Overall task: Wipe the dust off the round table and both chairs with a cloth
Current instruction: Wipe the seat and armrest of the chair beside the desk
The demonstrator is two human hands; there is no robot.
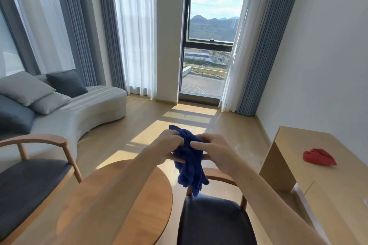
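A dark blue cloth [190,167] hangs bunched in the air, held by both hands above the gap between table and right chair. My left hand [166,145] grips its upper left part; my right hand [214,150] pinches it from the right. The round wooden table [151,201] lies below my left forearm. One chair with a dark seat and curved wooden arm [35,185] stands at the left. A second chair with a dark seat [213,223] stands under the cloth, its wooden back partly hidden.
A pale curved sofa [95,111] with several cushions runs along the left. A light wooden desk [318,167] stands at the right with a red cloth [318,156] on it. Sunlit wooden floor [179,117] stretches toward the tall window [211,36].
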